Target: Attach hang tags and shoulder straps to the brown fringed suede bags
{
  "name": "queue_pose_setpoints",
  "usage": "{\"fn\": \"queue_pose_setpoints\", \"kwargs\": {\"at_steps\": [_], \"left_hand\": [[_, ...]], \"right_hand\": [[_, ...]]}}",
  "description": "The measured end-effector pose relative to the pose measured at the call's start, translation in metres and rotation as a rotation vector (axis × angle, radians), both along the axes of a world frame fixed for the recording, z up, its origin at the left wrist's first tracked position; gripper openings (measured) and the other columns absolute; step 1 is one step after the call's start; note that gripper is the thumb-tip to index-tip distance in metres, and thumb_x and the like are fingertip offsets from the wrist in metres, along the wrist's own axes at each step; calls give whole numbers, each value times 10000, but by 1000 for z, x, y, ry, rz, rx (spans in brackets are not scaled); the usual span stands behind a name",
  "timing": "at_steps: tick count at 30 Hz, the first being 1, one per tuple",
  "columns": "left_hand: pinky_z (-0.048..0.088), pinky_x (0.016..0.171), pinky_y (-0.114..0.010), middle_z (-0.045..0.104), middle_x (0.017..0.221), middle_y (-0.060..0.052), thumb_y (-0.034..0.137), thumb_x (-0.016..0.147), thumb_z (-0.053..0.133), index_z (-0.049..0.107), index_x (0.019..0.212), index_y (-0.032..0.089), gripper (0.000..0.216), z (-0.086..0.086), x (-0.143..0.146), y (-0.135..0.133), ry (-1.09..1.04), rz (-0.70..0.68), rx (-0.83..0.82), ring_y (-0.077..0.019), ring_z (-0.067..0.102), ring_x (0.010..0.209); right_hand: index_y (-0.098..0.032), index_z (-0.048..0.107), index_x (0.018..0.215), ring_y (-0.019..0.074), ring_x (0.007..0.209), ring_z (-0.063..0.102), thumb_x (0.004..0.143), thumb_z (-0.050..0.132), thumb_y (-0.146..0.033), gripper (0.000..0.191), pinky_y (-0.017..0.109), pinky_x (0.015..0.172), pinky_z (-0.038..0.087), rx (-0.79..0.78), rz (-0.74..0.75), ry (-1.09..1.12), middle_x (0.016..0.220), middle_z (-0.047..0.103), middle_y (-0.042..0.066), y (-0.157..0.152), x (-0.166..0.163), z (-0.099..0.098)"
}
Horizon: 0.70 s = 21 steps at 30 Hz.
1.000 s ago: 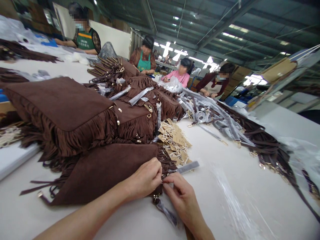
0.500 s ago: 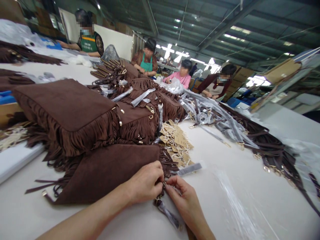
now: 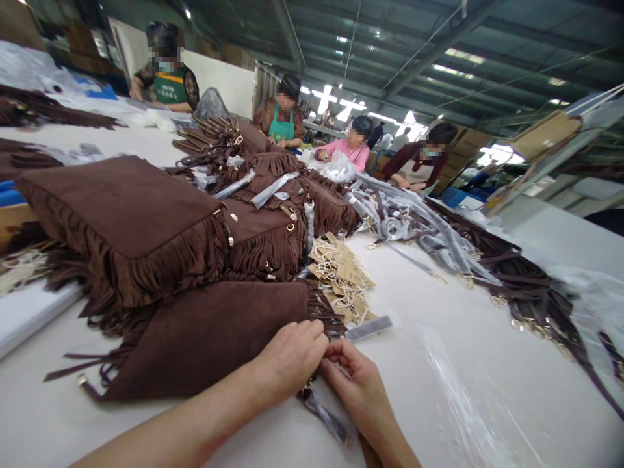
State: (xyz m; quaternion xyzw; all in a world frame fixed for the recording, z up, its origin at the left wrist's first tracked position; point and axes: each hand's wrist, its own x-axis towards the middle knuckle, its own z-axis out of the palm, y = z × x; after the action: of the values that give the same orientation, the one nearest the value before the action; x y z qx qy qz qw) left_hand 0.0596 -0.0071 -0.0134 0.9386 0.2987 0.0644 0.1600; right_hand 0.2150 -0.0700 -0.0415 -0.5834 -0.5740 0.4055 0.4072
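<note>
A flat brown suede fringed bag lies on the white table right in front of me. My left hand is closed in a pinch at the bag's right corner, where a small metal ring sits. My right hand meets it there, fingers pinched on the same fitting. Below the hands a plastic-wrapped strap trails from that corner. What exactly the fingertips grip is hidden between the two hands.
A stack of brown fringed bags rises behind it. A heap of paper hang tags and a small wrapped strip lie just beyond my hands. Wrapped straps spread to the right. Several people work at the far side.
Both hands stay pinched at the bag's corner, with small finger shifts. The view has drifted slightly; the bag has not moved.
</note>
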Motion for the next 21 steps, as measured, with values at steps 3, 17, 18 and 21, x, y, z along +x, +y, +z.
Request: {"fn": "queue_pose_setpoints", "kwargs": {"at_steps": [3, 17, 18, 21], "left_hand": [[444, 770, -319, 588, 984, -72, 56, 884, 475, 533, 910, 175, 135, -2, -1, 2, -50, 47, -70, -217, 542, 888], [353, 697, -298, 464, 827, -5, 150, 909, 358, 399, 794, 224, 143, -6, -15, 7, -708, 181, -299, -173, 459, 767], [352, 696, -296, 466, 827, -4, 154, 910, 362, 403, 795, 223, 141, -6, -16, 7, -722, 194, -301, -172, 459, 766], [351, 691, -289, 465, 815, 0, 169, 921, 370, 406, 786, 221, 149, -7, -16, 9, -758, 222, -333, -166, 456, 754]], "right_hand": [[-199, 647, 899, 202, 783, 628, 857, 616, -368, 177, 274, 705, 466, -20, 5, -7, 832, 694, 33, -2, 2, 0], [-202, 638, 743, 166, 714, 544, 858, 554, -238, 146, 271, 650, 379, 161, 164, -327, 755, 606, 9, 29, -5, 38], [-200, 624, 723, 164, 711, 542, 856, 552, -224, 153, 269, 647, 379, 158, 181, -328, 740, 598, 5, 33, -6, 39], [-199, 594, 717, 149, 664, 514, 864, 548, -215, 155, 259, 607, 362, 141, 182, -316, 702, 559, -13, 40, -9, 36]]}}
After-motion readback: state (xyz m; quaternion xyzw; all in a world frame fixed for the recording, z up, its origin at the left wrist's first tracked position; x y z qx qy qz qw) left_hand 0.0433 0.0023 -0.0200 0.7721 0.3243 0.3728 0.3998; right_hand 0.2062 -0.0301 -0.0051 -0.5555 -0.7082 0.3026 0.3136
